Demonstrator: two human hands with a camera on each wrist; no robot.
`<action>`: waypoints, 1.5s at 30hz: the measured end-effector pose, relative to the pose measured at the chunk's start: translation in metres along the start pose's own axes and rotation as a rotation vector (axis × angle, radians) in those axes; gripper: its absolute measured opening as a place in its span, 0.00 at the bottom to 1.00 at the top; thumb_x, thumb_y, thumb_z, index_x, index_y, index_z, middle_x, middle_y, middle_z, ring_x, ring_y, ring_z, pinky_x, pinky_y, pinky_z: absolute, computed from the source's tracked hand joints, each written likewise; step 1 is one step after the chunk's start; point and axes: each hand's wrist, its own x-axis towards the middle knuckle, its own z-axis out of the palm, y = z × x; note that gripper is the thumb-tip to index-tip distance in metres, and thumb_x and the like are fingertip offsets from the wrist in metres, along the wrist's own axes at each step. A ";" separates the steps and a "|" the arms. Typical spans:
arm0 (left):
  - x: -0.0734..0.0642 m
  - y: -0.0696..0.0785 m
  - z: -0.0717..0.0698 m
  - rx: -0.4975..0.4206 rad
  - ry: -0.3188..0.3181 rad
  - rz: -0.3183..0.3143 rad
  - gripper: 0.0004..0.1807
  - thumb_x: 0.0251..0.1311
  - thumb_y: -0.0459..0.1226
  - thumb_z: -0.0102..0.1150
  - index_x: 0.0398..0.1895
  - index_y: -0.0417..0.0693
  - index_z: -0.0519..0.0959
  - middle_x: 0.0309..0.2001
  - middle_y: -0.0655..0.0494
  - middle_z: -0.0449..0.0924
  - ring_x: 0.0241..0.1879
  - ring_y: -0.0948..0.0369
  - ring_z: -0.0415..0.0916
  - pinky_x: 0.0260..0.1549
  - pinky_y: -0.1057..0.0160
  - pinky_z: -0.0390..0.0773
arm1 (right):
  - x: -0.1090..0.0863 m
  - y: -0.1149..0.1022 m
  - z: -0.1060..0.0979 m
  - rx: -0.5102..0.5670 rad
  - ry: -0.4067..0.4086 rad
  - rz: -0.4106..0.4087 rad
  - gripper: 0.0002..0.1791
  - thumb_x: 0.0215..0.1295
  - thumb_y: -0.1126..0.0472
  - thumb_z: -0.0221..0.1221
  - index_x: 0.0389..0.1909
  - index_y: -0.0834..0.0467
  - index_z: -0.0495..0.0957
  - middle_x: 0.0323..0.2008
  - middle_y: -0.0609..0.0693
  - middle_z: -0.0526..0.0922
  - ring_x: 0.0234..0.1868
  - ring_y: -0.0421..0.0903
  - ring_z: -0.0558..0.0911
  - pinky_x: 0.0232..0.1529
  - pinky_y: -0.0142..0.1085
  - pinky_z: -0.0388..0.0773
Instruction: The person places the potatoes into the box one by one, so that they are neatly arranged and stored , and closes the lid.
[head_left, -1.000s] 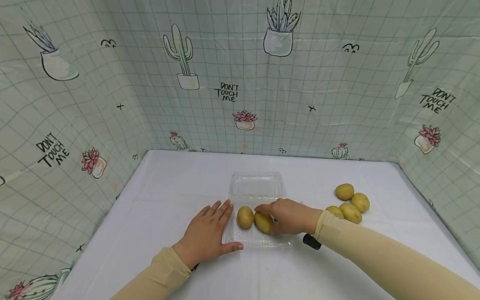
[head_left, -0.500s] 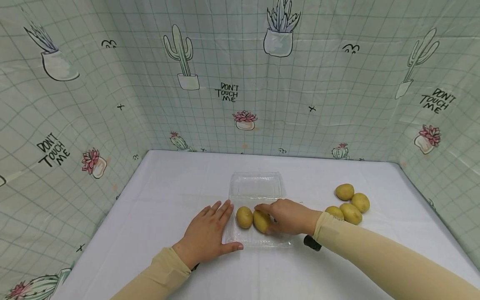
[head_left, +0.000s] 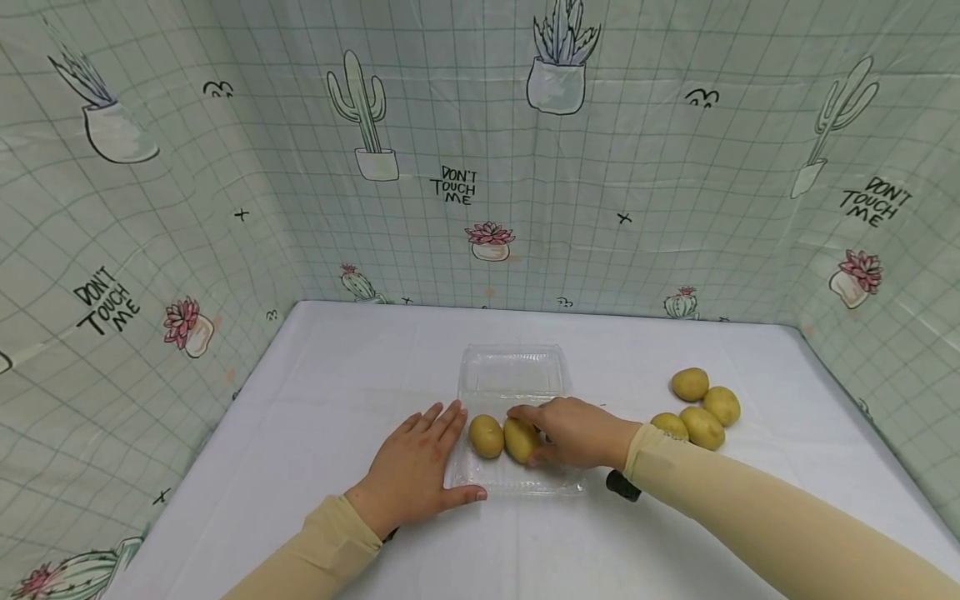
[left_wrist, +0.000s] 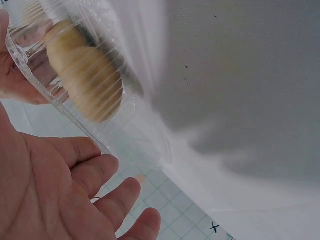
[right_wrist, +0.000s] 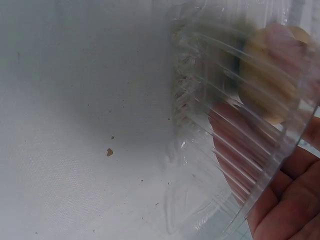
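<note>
A clear plastic clamshell container (head_left: 517,483) lies with its lid (head_left: 512,367) folded back, away from the person. Two potatoes sit side by side in its base. My right hand (head_left: 577,432) reaches over the right wall and grips the right potato (head_left: 519,440), thumb on the near side and fingers at the far side. The left potato (head_left: 486,437) stands right beside it. My left hand (head_left: 412,467) has its fingers spread, fingertips at the container's left edge and thumb along the near left corner. In the left wrist view both potatoes (left_wrist: 95,85) show through the ribbed wall.
Several loose potatoes (head_left: 703,427) lie in a group on the white-covered table (head_left: 337,367) to the right, one partly hidden behind the right sleeve. A cloth wall (head_left: 570,192) printed with cacti surrounds the table's back and sides.
The right hand has shifted its potato slightly left, and the left potato has slid left with it. The left hand has stayed where it was.
</note>
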 end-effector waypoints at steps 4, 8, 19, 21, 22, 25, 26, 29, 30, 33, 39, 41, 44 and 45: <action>0.000 0.000 -0.001 -0.009 -0.009 -0.003 0.57 0.57 0.74 0.48 0.75 0.38 0.62 0.74 0.45 0.59 0.72 0.46 0.57 0.66 0.45 0.61 | 0.001 0.002 0.001 -0.006 0.002 -0.004 0.36 0.58 0.49 0.72 0.66 0.56 0.73 0.35 0.37 0.79 0.33 0.37 0.75 0.41 0.36 0.78; 0.000 0.000 -0.001 -0.006 -0.013 0.000 0.57 0.57 0.74 0.48 0.75 0.38 0.61 0.74 0.45 0.59 0.72 0.46 0.57 0.66 0.45 0.61 | 0.002 0.003 0.002 -0.006 0.005 -0.017 0.36 0.58 0.49 0.71 0.66 0.56 0.73 0.35 0.38 0.79 0.33 0.36 0.75 0.42 0.36 0.78; 0.001 0.000 0.000 -0.002 -0.006 -0.001 0.57 0.56 0.74 0.48 0.75 0.38 0.61 0.74 0.45 0.59 0.72 0.46 0.57 0.66 0.45 0.62 | 0.003 0.001 0.001 -0.025 0.010 -0.028 0.37 0.58 0.49 0.72 0.66 0.58 0.72 0.34 0.38 0.79 0.33 0.37 0.75 0.42 0.37 0.77; 0.001 0.000 0.000 0.001 -0.006 -0.001 0.57 0.56 0.74 0.48 0.75 0.38 0.61 0.74 0.45 0.59 0.72 0.46 0.57 0.66 0.45 0.62 | 0.003 0.001 0.000 -0.024 0.009 -0.025 0.37 0.58 0.49 0.72 0.66 0.58 0.72 0.34 0.38 0.79 0.34 0.37 0.75 0.42 0.37 0.77; 0.000 0.000 0.000 0.003 -0.007 -0.001 0.57 0.56 0.74 0.48 0.75 0.38 0.61 0.74 0.45 0.59 0.72 0.46 0.57 0.66 0.46 0.62 | 0.003 0.001 0.000 -0.023 0.008 -0.023 0.37 0.58 0.49 0.72 0.66 0.58 0.72 0.34 0.39 0.79 0.34 0.37 0.75 0.42 0.37 0.77; 0.000 0.000 0.000 0.009 -0.008 0.000 0.57 0.57 0.74 0.47 0.75 0.38 0.61 0.74 0.45 0.59 0.72 0.46 0.57 0.66 0.46 0.62 | 0.003 0.001 0.001 -0.021 0.008 -0.019 0.37 0.58 0.48 0.72 0.66 0.57 0.72 0.35 0.38 0.79 0.34 0.37 0.75 0.42 0.36 0.78; 0.000 0.000 0.000 0.009 -0.007 0.001 0.57 0.57 0.74 0.47 0.75 0.38 0.61 0.74 0.45 0.59 0.72 0.46 0.57 0.66 0.45 0.62 | 0.003 0.001 0.001 -0.021 0.007 -0.018 0.37 0.58 0.48 0.72 0.66 0.56 0.72 0.35 0.38 0.79 0.34 0.37 0.75 0.42 0.36 0.78; 0.000 0.000 0.001 0.015 -0.002 0.005 0.57 0.57 0.75 0.46 0.75 0.38 0.61 0.74 0.45 0.59 0.72 0.46 0.58 0.66 0.45 0.62 | 0.003 0.002 0.001 -0.021 0.009 -0.020 0.37 0.58 0.48 0.72 0.66 0.56 0.72 0.36 0.38 0.80 0.34 0.36 0.76 0.42 0.36 0.78; 0.000 0.000 0.001 0.018 0.000 0.006 0.58 0.57 0.75 0.46 0.75 0.38 0.61 0.74 0.45 0.59 0.72 0.46 0.58 0.66 0.45 0.62 | 0.003 0.002 0.001 -0.021 0.008 -0.021 0.37 0.58 0.48 0.72 0.66 0.56 0.72 0.36 0.38 0.80 0.34 0.36 0.76 0.42 0.36 0.78; 0.000 -0.001 0.002 0.033 0.001 0.009 0.58 0.57 0.76 0.43 0.75 0.39 0.61 0.74 0.46 0.59 0.72 0.47 0.58 0.66 0.46 0.62 | 0.002 0.002 0.001 -0.021 0.010 -0.023 0.37 0.58 0.48 0.72 0.66 0.56 0.72 0.36 0.38 0.80 0.34 0.36 0.76 0.41 0.36 0.78; 0.001 -0.002 0.003 0.032 0.003 0.009 0.58 0.57 0.76 0.42 0.75 0.39 0.61 0.74 0.46 0.59 0.72 0.46 0.58 0.66 0.46 0.62 | 0.002 0.002 0.000 -0.034 0.012 -0.022 0.37 0.58 0.48 0.72 0.66 0.56 0.72 0.37 0.39 0.81 0.34 0.36 0.76 0.42 0.36 0.78; 0.001 -0.001 0.002 0.028 0.001 0.008 0.58 0.57 0.76 0.43 0.75 0.39 0.61 0.75 0.45 0.59 0.72 0.46 0.57 0.66 0.45 0.62 | 0.001 0.002 0.000 -0.037 0.010 -0.019 0.37 0.58 0.47 0.71 0.66 0.56 0.72 0.38 0.39 0.82 0.34 0.36 0.77 0.43 0.37 0.79; 0.001 -0.001 0.002 0.029 -0.001 0.007 0.58 0.57 0.76 0.43 0.75 0.38 0.61 0.75 0.45 0.59 0.72 0.46 0.57 0.66 0.45 0.62 | 0.001 0.002 0.000 -0.040 0.007 -0.017 0.37 0.58 0.47 0.71 0.67 0.55 0.72 0.41 0.41 0.83 0.37 0.36 0.78 0.45 0.38 0.79; 0.001 -0.001 0.002 0.031 -0.001 0.007 0.58 0.57 0.76 0.44 0.75 0.38 0.61 0.75 0.45 0.59 0.72 0.46 0.57 0.66 0.45 0.62 | 0.001 0.002 0.000 -0.040 0.007 -0.016 0.37 0.58 0.47 0.72 0.67 0.55 0.72 0.41 0.41 0.83 0.38 0.37 0.79 0.45 0.38 0.79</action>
